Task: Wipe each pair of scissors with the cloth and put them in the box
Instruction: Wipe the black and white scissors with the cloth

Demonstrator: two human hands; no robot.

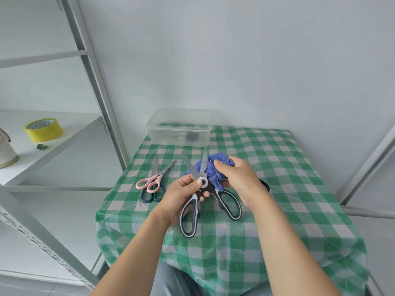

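Observation:
My left hand (183,195) grips a pair of large kitchen scissors (213,201) with black-and-white handles near the pivot, blades spread open and pointing away. My right hand (237,178) holds a crumpled blue cloth (210,170) against the right blade. A pink-handled pair of scissors (152,180) lies on the table to the left, across a dark-blue-handled pair (149,196). A black handle (265,184) shows partly behind my right wrist. The clear plastic box (179,127) stands at the table's far edge with something dark inside.
The small table carries a green-and-white checked cover (277,189) and stands against a white wall. A metal shelf rack (94,67) rises on the left, with a roll of yellow tape (43,129) and a pale jar (6,150) on it.

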